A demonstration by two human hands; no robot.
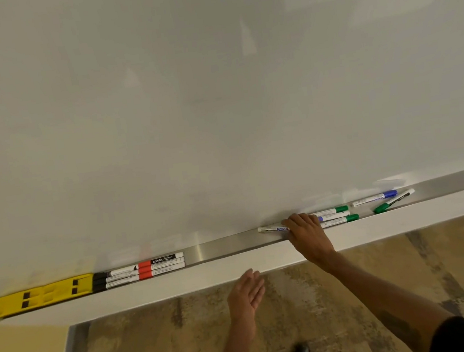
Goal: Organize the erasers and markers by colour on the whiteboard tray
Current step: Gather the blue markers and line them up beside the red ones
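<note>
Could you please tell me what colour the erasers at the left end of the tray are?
The erasers are yellow with black patches, seen in the head view.

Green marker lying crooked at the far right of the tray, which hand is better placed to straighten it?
Probably the right hand: it rests on the tray among markers, nearer the green marker. The left hand hangs below, empty.

Two yellow erasers (43,295) lie end to end at the whiteboard tray's (228,247) 9 o'clock end, touching three black-capped markers (144,270) stacked parallel. Toward 3 o'clock, green-capped markers (339,215) and blue markers (375,197) lie mixed; one green marker (394,201) lies askew.
</note>
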